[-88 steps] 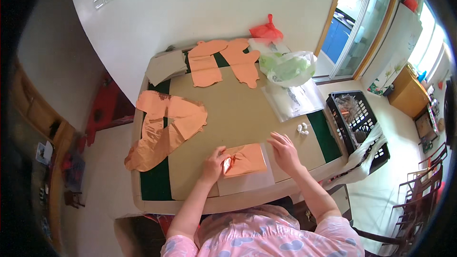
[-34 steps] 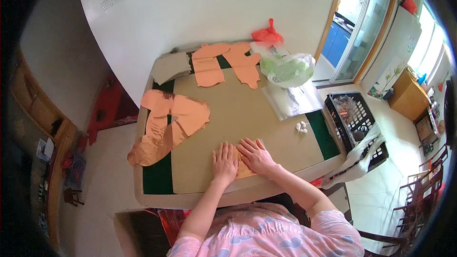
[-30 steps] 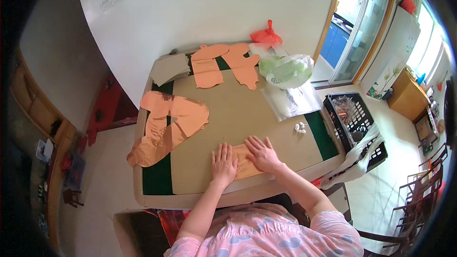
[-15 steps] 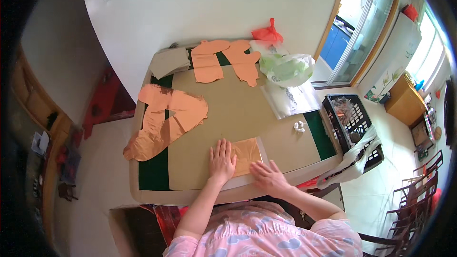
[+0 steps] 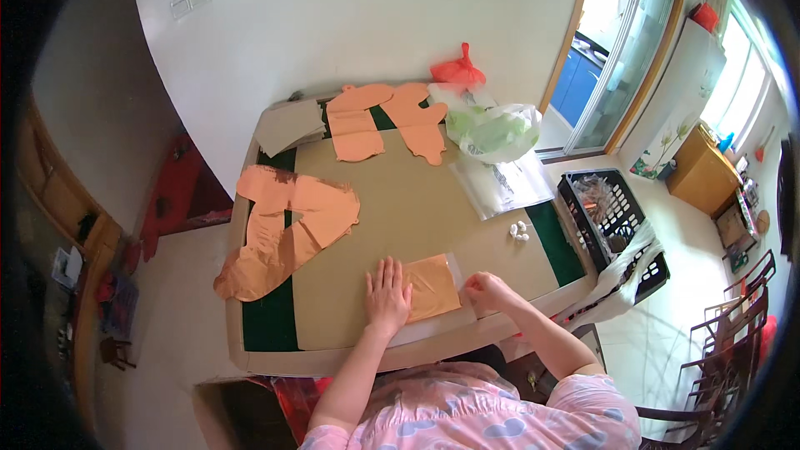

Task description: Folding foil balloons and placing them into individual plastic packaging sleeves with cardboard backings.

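A folded orange foil sheet (image 5: 432, 287) lies near the front edge of the table, inside what looks like a clear plastic bag (image 5: 466, 300) whose see-through margin shows along its right side. My left hand (image 5: 387, 296) presses flat on the left edge of the packet, fingers stretched out and pointing away from me. At the right margin, my right hand (image 5: 492, 293) has its fingers curled into a pinch on the plastic edge. The exact grip of the fingertips is partly hidden.
Large orange foil cutouts (image 5: 283, 217) lie at the left, with more cutouts (image 5: 358, 129) at the back. Grey-brown sheets (image 5: 287, 127), a green-white plastic bag (image 5: 497, 133), clear bags (image 5: 504, 186) and small white pieces (image 5: 519, 232) surround the cardboard. A black crate (image 5: 617, 200) stands right.
My right hand has lifted off the packet's lower right corner, moved right and closed its spread fingers at the plastic margin. My left hand stays flat on the packet's left side.
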The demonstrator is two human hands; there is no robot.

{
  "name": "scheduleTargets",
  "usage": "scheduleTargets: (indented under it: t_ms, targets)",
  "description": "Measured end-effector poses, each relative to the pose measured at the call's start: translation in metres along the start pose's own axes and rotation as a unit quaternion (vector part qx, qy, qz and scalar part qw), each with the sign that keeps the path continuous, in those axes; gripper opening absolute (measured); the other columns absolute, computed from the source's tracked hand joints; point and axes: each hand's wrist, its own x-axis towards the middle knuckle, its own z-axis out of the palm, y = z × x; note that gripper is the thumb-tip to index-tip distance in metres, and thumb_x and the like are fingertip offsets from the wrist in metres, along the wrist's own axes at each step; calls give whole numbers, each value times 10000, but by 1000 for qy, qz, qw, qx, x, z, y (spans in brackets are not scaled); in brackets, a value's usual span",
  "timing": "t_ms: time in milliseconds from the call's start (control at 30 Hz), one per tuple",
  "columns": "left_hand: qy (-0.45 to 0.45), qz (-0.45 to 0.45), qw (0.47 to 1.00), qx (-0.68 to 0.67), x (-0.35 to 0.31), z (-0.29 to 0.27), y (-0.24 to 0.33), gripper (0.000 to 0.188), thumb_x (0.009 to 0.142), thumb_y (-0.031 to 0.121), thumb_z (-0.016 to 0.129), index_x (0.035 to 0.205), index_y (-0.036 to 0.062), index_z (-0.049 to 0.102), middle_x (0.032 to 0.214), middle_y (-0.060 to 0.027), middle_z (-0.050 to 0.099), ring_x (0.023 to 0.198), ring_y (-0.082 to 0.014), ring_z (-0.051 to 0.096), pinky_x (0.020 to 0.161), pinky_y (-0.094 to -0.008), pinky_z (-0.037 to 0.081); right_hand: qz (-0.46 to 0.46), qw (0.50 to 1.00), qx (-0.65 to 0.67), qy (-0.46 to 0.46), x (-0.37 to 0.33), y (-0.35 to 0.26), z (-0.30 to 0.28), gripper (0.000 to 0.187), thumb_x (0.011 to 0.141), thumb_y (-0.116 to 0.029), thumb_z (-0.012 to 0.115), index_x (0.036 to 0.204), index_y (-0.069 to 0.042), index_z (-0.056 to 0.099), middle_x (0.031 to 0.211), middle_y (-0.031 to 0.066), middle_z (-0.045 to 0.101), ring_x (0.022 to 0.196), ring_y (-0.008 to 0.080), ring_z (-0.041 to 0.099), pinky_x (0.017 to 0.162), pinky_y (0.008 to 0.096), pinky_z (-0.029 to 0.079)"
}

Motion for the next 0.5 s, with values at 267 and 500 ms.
scheduleTargets:
  t_ms: [267,500]
  targets:
    - [-9,-14,1000,-15,22,5,-13,614,952,360,446,1458,44,299,1521,-160,294,1421,-315,243,1139,-554,171,59,975,213,-24,30,9,-4,235,832,-109,700,1012,-4,591,805,57,659,663,114,609,563,271,501]
    - [1,-14,1000,-17,22,3,-12,615,954,359,445,1462,49,293,1520,-151,298,1425,-307,236,1142,-553,168,11,967,205,152,-23,70,-140,161,831,43,580,953,-61,578,704,-19,576,625,67,539,549,222,431]
